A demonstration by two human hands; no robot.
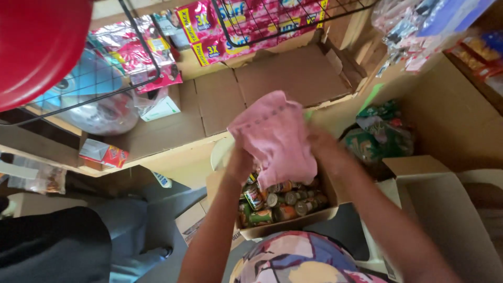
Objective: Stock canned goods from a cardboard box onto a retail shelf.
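Both hands are raised over an open cardboard box of cans (285, 207), with a pink cloth (275, 139) bunched between them. The left hand (240, 163) grips the cloth's lower left edge from beneath, and the right hand (324, 149) closes on its right side, its fingers mostly hidden behind the fabric. The cloth is held up off the cans, just above the box, its long axis running from the upper left away from the hands down toward the lower right, with a crumpled end hanging close to the tins. Judging by this, the wiping looks to be in progress: no can is lifted out, and the tins lie packed on their sides and upright below the hands. Beyond the hands lies flattened cardboard (272, 84); to the right of them sit green packets (380, 131) and an open empty carton (445, 209).
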